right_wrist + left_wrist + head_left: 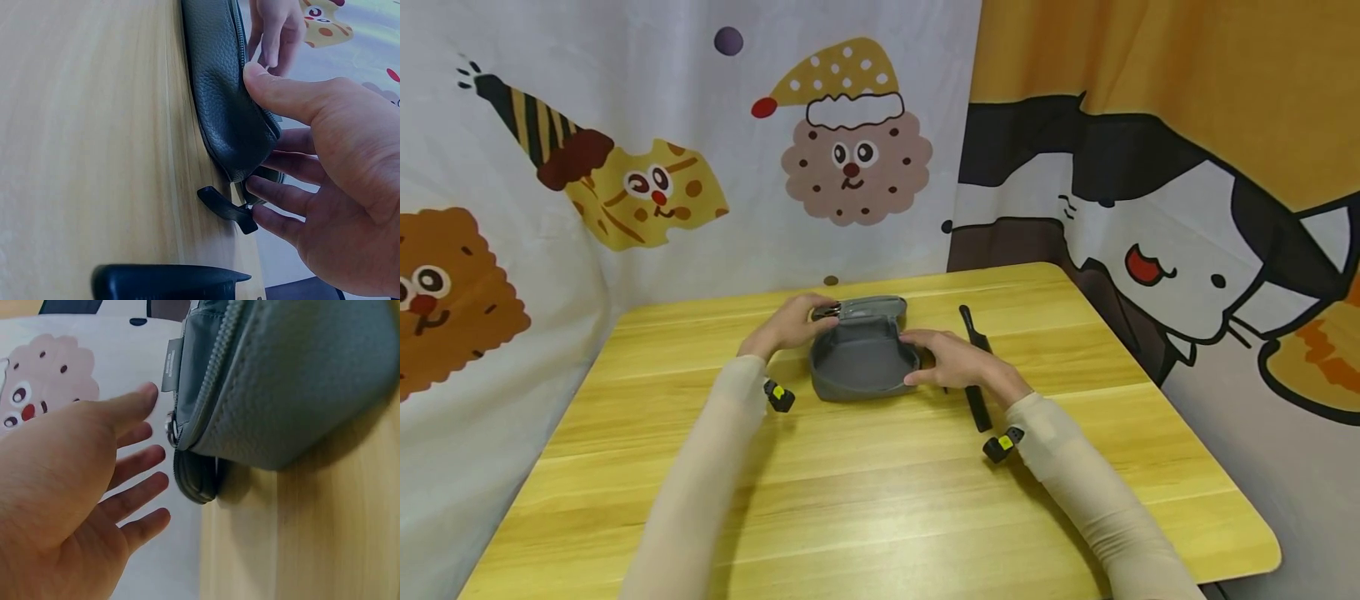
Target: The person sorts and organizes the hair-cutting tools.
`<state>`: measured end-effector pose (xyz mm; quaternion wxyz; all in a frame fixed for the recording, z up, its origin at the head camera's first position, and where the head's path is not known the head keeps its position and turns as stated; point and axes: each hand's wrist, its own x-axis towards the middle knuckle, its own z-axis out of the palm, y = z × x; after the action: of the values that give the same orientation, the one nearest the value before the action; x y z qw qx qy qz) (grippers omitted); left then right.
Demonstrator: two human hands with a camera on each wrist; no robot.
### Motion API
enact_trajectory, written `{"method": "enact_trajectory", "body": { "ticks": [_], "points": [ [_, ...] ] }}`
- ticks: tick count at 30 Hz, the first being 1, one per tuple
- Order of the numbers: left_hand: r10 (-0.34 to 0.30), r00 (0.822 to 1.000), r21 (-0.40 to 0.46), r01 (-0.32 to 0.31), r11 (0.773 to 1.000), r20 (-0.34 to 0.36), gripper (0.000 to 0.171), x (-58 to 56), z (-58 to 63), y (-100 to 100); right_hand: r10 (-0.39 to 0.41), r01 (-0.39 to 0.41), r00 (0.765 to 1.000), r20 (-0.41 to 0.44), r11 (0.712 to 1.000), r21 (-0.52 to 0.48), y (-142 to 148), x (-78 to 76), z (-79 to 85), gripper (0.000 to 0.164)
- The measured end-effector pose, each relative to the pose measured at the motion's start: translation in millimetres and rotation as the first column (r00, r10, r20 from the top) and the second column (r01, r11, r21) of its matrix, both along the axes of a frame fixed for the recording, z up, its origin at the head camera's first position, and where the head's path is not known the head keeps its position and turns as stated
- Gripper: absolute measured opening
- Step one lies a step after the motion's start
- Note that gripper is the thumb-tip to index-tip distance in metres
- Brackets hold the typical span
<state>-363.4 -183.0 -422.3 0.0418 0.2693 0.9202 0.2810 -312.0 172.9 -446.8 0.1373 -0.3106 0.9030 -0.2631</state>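
Note:
A grey leather-grained zip pouch point(865, 367) sits on the table with its lid point(872, 307) folded back, the lined inside showing. My left hand point(793, 321) is at its back left corner. The left wrist view has that hand point(81, 487) with fingers spread loosely, a small gap from the pouch point(300, 381) and its metal zip slider point(170, 428). At the right side, my right hand point(951, 358) holds the pouch. In the right wrist view its thumb point(269, 87) lies on the zipped rim and the fingers bend behind the end, near a dark pull strap point(228, 209).
Just right of the right hand lies a slim black comb-like thing point(977, 408), partly hidden by that hand. The wooden table point(865, 500) ends shortly behind the pouch, where a printed curtain point(700, 250) hangs. Each wrist wears a small black camera point(779, 396).

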Motion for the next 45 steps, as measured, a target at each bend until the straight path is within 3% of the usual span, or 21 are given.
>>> {"method": "enact_trajectory", "body": {
  "ticks": [6,11,18,23,30,45],
  "points": [
    [-0.001,0.998,-0.043,-0.001,0.999,-0.062,0.065,18.7,10.0,-9.4,0.005,-0.005,1.0,-0.004,1.0,0.003,1.3,0.8,0.2,0.089],
    [-0.005,0.999,-0.064,0.002,0.998,-0.05,0.077,41.9,14.0,-17.0,0.0,0.0,1.0,0.0,1.0,-0.002,1.4,2.0,0.6,0.088],
    [-0.004,0.999,-0.078,0.0,0.997,-0.048,0.089,75.2,3.9,-23.5,-0.001,0.001,1.0,-0.002,1.0,-0.004,1.9,0.4,-0.3,0.088],
    [0.031,0.999,-0.087,-0.032,0.996,-0.012,0.097,91.2,-7.8,-24.8,0.006,-0.006,1.0,-0.011,1.0,0.0,2.7,-0.5,0.4,0.087],
    [0.082,0.996,-0.084,-0.078,0.993,0.047,0.1,96.5,-22.2,-21.3,0.009,-0.009,1.0,-0.007,1.0,-0.009,2.0,0.3,-0.7,0.088],
    [0.091,0.993,-0.043,-0.088,0.995,0.07,0.1,94.4,-30.7,-13.5,0.02,-0.021,0.999,-0.03,1.0,-0.01,1.9,0.2,0.3,0.089]
  ]
}}
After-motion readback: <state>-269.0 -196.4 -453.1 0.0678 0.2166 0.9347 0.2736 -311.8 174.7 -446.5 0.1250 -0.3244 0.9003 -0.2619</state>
